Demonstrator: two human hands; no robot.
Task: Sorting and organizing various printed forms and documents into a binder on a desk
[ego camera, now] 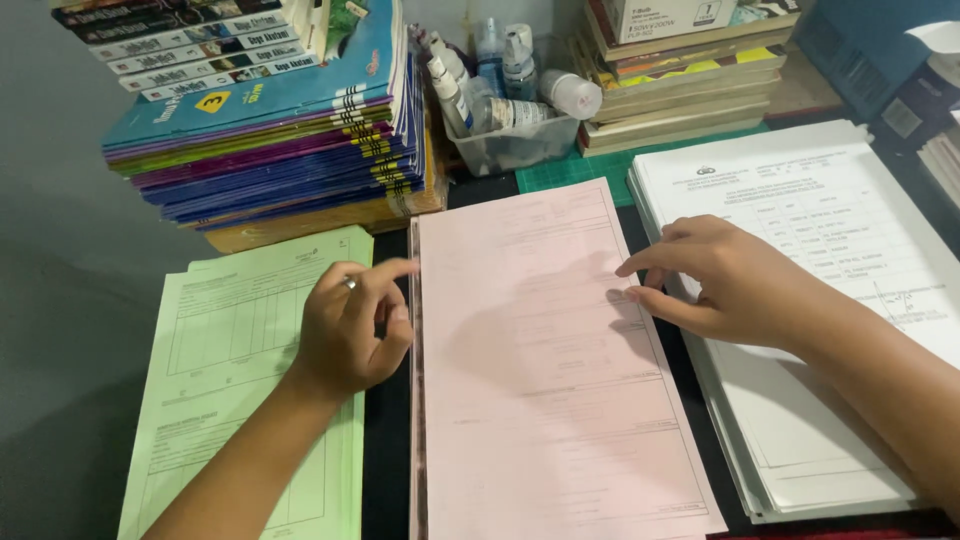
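A pink form sheet (545,400) lies in the middle of the dark desk, on top of a pink stack. My left hand (350,325), with a ring on one finger, is loosely curled at the sheet's left edge, index finger touching that edge. My right hand (725,280) rests at the sheet's right edge, fingertips on the pink paper and palm over the white stack (830,210). Neither hand grips anything. A stack of green forms (230,350) lies to the left, partly under my left forearm.
A tall pile of colourful booklets (290,120) stands at the back left. Behind the pink sheet sits a clear tub of small bottles (505,85) on a green cutting mat (570,170). More books (680,90) are stacked at the back right, beside a blue box (870,50).
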